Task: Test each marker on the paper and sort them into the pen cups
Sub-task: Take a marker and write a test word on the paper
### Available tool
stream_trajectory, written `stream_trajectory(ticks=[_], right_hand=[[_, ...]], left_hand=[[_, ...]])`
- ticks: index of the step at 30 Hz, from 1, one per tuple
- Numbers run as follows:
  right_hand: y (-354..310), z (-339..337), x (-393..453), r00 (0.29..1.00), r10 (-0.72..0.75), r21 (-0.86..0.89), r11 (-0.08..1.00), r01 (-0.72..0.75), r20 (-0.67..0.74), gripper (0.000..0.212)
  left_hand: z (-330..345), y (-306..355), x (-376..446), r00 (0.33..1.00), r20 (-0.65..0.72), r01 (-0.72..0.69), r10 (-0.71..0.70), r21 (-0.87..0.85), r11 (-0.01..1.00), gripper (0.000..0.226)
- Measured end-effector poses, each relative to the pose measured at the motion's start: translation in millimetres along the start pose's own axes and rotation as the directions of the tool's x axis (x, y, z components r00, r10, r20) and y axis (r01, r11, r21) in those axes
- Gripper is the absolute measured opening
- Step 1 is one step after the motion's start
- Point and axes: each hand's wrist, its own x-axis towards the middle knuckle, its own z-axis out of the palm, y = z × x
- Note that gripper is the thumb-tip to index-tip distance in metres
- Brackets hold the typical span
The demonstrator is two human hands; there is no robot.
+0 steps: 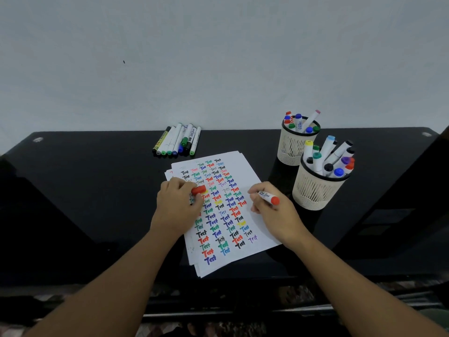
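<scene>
A stack of white paper (257, 239), covered with rows of the word "Test" in many colours, lies on the black table. My left hand (176, 205) rests on its left side and pinches a red cap (198, 190). My right hand (274, 210) grips a white marker with a red end (268, 197) over the paper's right edge; its tip is hidden by my fingers. Several unsorted markers (178, 141) lie in a row at the back. Two cream mesh pen cups stand at the right: the far cup (290, 147) and the near cup (313, 190), both holding several markers.
The black glossy table (97, 190) runs up to a pale wall. Its front edge is near my forearms. A dark object (413, 190) rises at the right beside the cups.
</scene>
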Motion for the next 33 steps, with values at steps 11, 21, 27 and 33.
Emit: stream_trajectory(ticks=[11,21,27,33], right_hand=[[-36,-7,21,0.982,0.051,0.028,0.998,-0.056,0.182,0.029],[-24,7,41,0.965,-0.042,-0.513,0.840,0.175,0.260,0.029],[-16,11,46,0.964,-0.104,-0.495,0.842,0.216,0.243,0.031],[-13,18,53,0.946,-0.142,-0.515,0.810,0.280,0.291,0.030]], left_hand=[[-1,2,0,0.998,0.010,-0.068,0.069,-0.095,0.993,0.028],[-4,4,-3,0.998,0.013,-0.055,0.057,-0.109,0.993,0.035],[-6,4,-4,0.994,0.011,-0.107,0.109,-0.104,0.989,0.033],[-7,4,-7,0.977,-0.002,-0.213,0.214,-0.119,0.970,0.031]])
